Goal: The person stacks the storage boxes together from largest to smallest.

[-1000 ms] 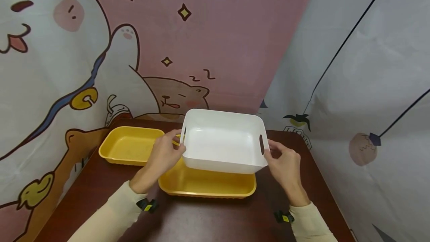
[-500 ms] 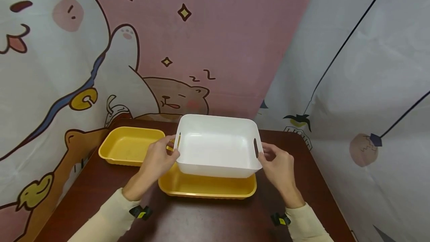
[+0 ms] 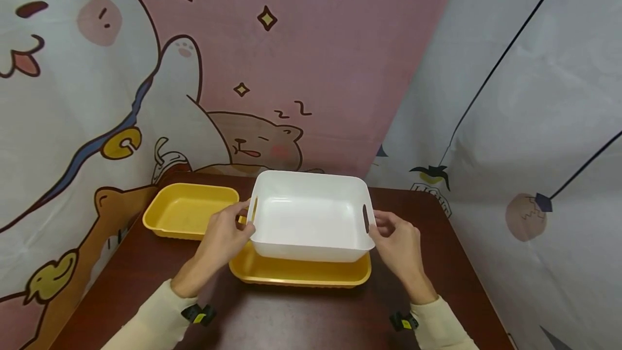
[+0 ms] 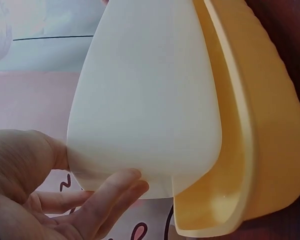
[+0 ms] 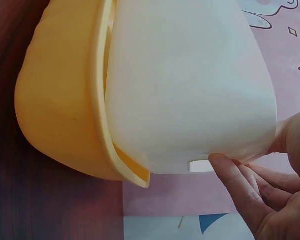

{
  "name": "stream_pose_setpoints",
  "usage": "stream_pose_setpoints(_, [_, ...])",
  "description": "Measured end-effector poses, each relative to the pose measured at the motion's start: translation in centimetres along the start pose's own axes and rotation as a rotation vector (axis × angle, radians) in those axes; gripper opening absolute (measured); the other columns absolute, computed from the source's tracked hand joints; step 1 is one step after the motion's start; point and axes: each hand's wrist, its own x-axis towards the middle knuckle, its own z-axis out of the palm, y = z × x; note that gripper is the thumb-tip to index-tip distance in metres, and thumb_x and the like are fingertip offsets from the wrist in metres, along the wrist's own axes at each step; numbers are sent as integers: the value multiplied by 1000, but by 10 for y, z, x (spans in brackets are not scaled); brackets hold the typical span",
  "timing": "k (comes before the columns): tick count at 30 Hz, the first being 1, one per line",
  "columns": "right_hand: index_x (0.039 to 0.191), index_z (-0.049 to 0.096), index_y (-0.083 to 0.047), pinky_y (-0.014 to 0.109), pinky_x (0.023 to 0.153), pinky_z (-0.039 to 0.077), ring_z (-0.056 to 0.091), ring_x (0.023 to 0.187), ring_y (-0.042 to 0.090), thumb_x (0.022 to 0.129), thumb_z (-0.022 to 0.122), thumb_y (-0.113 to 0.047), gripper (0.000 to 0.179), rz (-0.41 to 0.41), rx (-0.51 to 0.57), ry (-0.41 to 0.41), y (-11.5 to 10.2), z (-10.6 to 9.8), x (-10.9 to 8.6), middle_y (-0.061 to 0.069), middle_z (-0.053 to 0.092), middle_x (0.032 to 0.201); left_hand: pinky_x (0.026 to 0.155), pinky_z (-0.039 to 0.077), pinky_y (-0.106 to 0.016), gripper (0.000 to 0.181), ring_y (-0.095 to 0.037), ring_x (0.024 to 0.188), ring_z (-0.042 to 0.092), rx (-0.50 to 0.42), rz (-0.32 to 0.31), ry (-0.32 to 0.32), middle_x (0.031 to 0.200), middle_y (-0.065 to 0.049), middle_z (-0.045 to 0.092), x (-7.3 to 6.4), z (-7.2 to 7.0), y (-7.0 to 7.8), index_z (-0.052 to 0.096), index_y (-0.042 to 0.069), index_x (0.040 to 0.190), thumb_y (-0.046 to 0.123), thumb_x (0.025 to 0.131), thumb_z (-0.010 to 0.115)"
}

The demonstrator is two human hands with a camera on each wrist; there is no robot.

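Both hands hold a white plastic basket [image 3: 311,215] with a slot handle in each short end. My left hand [image 3: 225,236] grips its left end, thumb at the near corner and fingers against the outer wall. At the other end my right hand [image 3: 398,242] pinches the rim beside the slot. The basket is tilted toward me and its inside is bare. Below it lies a larger yellow tray [image 3: 301,274], whose far part the basket hides in the head view. In both wrist views the basket's wall overlaps the yellow tray's rim.
A second yellow tray [image 3: 187,212] sits at the table's back left, close to my left hand. The dark red-brown table [image 3: 291,317] meets a cartoon-printed cloth [image 3: 330,69] at the back and sides.
The white basket has moved left and slightly down toward the near yellow tray, with both hands moving along with it. The two yellow trays have stayed in place.
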Motion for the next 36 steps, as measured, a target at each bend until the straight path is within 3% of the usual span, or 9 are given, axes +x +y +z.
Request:
stream_pose_setpoints(5, [133,84,-4,39,79,74,87,91,31,103,85,-8,31,5,10,-15,0,2,-3,20,89,117,67,66,-25,59,-23,85,80,8,1,-2,127,-26,83,-4,-1,-3,65,-8,158,2,101,77])
stream_pose_setpoints(13, [134,84,-4,39,79,74,87,93,32,103,85,-10,32,25,8,-34,-1,5,-6,19,89,115,66,61,-22,58,-23,85,79,17,-8,2,127,-26,84,-8,-1,-8,67,-8,156,2,100,76])
stream_pose_setpoints(24, [132,84,-5,18,71,64,84,89,24,101,87,-11,31,40,13,-55,4,10,-10,15,89,116,70,66,-26,55,-22,88,80,18,-15,-5,133,-26,82,-14,0,-14,69,-8,154,2,101,77])
stream_pose_setpoints(32, [133,84,-6,19,73,66,85,89,23,101,87,-13,33,33,15,-70,9,16,-11,14,89,120,68,62,-22,56,-21,86,76,34,-28,-6,136,-26,81,-16,2,-19,69,-7,155,2,100,77])
stream_pose_setpoints(36, [133,84,-6,26,76,70,85,89,23,101,88,-14,33,40,11,-75,9,18,-12,14,89,118,67,61,-22,57,-20,86,75,29,-37,-8,137,-26,80,-18,1,-21,69,-7,156,2,100,78])
